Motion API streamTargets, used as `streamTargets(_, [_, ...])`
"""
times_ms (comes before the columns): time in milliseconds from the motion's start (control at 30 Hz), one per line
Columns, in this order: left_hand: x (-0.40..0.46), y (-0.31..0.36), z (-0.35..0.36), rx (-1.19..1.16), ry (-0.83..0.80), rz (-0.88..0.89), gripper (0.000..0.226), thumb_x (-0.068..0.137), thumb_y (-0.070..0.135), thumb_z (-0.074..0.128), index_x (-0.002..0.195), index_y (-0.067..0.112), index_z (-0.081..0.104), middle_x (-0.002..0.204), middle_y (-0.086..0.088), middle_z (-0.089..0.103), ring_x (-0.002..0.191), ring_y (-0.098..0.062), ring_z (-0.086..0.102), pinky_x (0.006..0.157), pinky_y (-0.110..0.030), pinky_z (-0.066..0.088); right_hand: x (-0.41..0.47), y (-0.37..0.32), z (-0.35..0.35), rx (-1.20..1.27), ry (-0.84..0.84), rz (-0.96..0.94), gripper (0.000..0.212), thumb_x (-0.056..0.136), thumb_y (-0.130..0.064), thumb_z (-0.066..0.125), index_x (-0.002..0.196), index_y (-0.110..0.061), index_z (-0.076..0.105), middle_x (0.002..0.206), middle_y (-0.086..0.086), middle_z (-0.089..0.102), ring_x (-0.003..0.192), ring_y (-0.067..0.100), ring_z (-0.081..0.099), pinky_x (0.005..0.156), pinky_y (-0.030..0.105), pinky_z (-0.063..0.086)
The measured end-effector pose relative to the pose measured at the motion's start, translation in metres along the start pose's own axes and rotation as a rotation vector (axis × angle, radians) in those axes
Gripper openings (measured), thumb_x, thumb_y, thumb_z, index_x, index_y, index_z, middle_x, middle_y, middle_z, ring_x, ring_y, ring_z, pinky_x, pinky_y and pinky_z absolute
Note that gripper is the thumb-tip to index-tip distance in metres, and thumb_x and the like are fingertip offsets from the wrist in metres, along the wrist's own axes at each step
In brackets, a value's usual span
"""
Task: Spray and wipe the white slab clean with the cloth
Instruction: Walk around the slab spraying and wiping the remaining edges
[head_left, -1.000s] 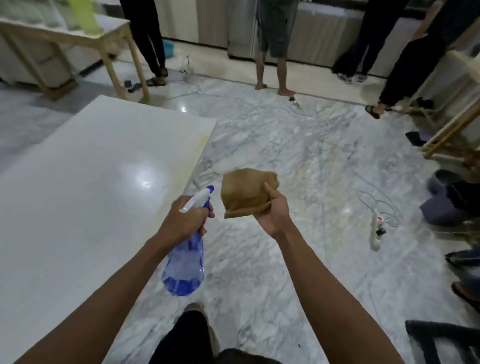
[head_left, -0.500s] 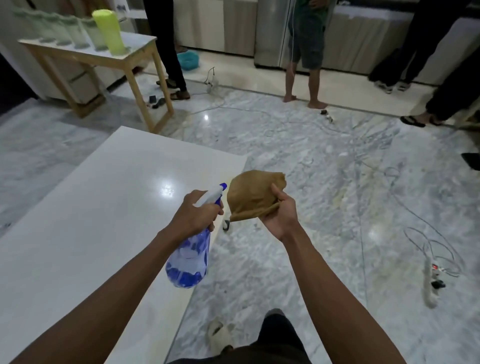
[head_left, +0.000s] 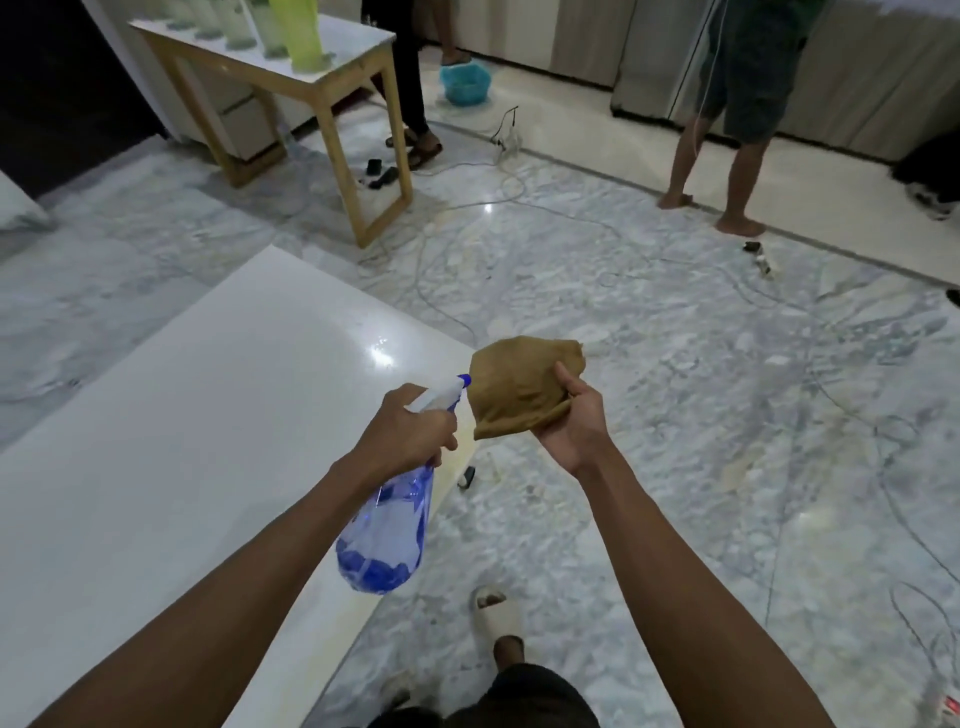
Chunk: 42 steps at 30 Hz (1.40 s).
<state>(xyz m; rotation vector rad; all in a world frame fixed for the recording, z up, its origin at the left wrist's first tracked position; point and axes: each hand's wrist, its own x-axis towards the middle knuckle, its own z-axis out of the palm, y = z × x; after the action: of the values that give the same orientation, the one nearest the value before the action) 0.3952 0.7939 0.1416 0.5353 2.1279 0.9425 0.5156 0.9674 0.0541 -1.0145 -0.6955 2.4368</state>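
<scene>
Both hands have drifted toward the slab's (head_left: 171, 441) right edge: left hand (head_left: 402, 434) grips the bottle (head_left: 384, 535), right hand (head_left: 571, 423) pinches the cloth (head_left: 514, 389); spraying looks imminent.

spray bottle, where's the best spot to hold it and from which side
Hold the spray bottle at its narrow neck, just under the white trigger head, coming from behind the nozzle. The left hand already wraps it there. The blue body widens toward the bottom and hangs below the hand, and the nozzle points toward the brown cloth in the right hand.
</scene>
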Motion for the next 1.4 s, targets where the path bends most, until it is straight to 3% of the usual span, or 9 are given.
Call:
streamTargets(167, [0.044, 0.003, 0.008, 0.041, 0.1, -0.022, 0.025, 0.09, 0.012, 0.055, 0.093, -0.012, 0.063, 0.073, -0.022, 0.066, 0.043, -0.015, 0.063, 0.057, -0.028, 0.049, 0.071, -0.005, -0.036, -0.225, 0.174, 0.062, 0.038, 0.103, -0.032, 0.05, 0.135, -0.011, 0.053, 0.131, 0.013, 0.063, 0.117, 0.032, 0.061, 0.098, 0.051, 0.052])
streamTargets(333, [0.073, -0.008, 0.003, 0.063, 0.147, -0.087, 0.021, 0.09, 0.011, 0.057, 0.095, -0.007, 0.066, 0.07, -0.019, 0.069, 0.042, -0.012, 0.064, 0.06, -0.033, 0.052, 0.13, -0.009, -0.035, -0.927, 0.364, -0.085, 0.044, 0.102, -0.041, 0.047, 0.125, -0.004, 0.056, 0.115, 0.015, 0.063, 0.107, 0.034, 0.061, 0.085, 0.04, 0.052])
streamTargets(433, [0.082, -0.017, -0.002, 0.016, 0.179, -0.119, 0.022, 0.084, 0.015, 0.056, 0.091, -0.002, 0.066, 0.087, -0.027, 0.073, 0.044, -0.015, 0.064, 0.061, -0.035, 0.054, 0.162, -0.007, -0.027, -1.194, 0.18, -0.389, 0.037, 0.103, -0.029, 0.041, 0.132, -0.009, 0.052, 0.12, 0.009, 0.061, 0.112, 0.026, 0.059, 0.092, 0.032, 0.045])
streamTargets(500, [0.086, -0.023, -0.006, -0.005, 0.209, -0.143, 0.016, 0.083, 0.015, 0.057, 0.087, 0.003, 0.068, 0.089, -0.024, 0.075, 0.045, -0.016, 0.064, 0.06, -0.034, 0.055, 0.192, 0.007, -0.027, -1.394, 0.074, -0.557, 0.041, 0.102, -0.026, 0.038, 0.138, -0.012, 0.048, 0.134, 0.014, 0.056, 0.124, 0.031, 0.053, 0.102, 0.045, 0.044])
streamTargets(667, [0.089, -0.044, -0.009, -0.007, 0.27, -0.201, 0.012, 0.089, 0.007, 0.058, 0.09, 0.002, 0.069, 0.091, -0.023, 0.074, 0.042, -0.014, 0.064, 0.059, -0.031, 0.054, 0.242, 0.091, -0.05, -2.124, -0.309, -0.499, 0.059, 0.103, -0.048, 0.025, 0.153, -0.018, 0.035, 0.16, 0.022, 0.024, 0.147, 0.046, 0.021, 0.117, 0.062, 0.016])
streamTargets(933, [0.062, -0.074, -0.025, -0.041, 0.33, -0.243, 0.013, 0.087, 0.006, 0.057, 0.089, 0.0, 0.069, 0.089, -0.023, 0.075, 0.041, -0.015, 0.062, 0.061, -0.032, 0.053, 0.247, 0.109, -0.062, -2.244, -0.206, -0.626, 0.077, 0.099, -0.059, 0.032, 0.155, -0.006, 0.027, 0.159, 0.026, 0.024, 0.146, 0.05, 0.022, 0.115, 0.063, 0.021])
streamTargets(1100, [0.041, -0.094, -0.029, -0.06, 0.352, -0.276, 0.012, 0.088, 0.006, 0.058, 0.089, 0.005, 0.07, 0.084, -0.02, 0.074, 0.041, -0.014, 0.062, 0.061, -0.035, 0.056, 0.247, 0.115, -0.052, -2.14, -0.131, -0.551, 0.063, 0.1, -0.043, 0.029, 0.147, -0.004, 0.043, 0.152, 0.03, 0.036, 0.138, 0.055, 0.033, 0.107, 0.072, 0.026])
streamTargets(1300, [0.032, -0.109, -0.029, -0.041, 0.354, -0.297, 0.015, 0.091, 0.004, 0.057, 0.09, 0.007, 0.071, 0.085, -0.023, 0.075, 0.042, -0.013, 0.062, 0.057, -0.029, 0.055, 0.242, 0.116, -0.053, -2.148, -0.205, -0.61, 0.068, 0.099, -0.04, 0.012, 0.149, -0.002, 0.039, 0.157, 0.027, 0.029, 0.145, 0.055, 0.015, 0.115, 0.07, 0.005])
streamTargets(1400, [0.028, -0.112, -0.029, -0.07, 0.352, -0.3, 0.015, 0.089, 0.004, 0.056, 0.089, 0.008, 0.071, 0.088, -0.021, 0.076, 0.043, -0.014, 0.063, 0.058, -0.03, 0.055, 0.23, 0.128, -0.056, -2.123, -0.205, -0.648, 0.058, 0.1, -0.033, 0.026, 0.143, 0.0, 0.047, 0.152, 0.028, 0.038, 0.14, 0.058, 0.025, 0.109, 0.076, 0.018])
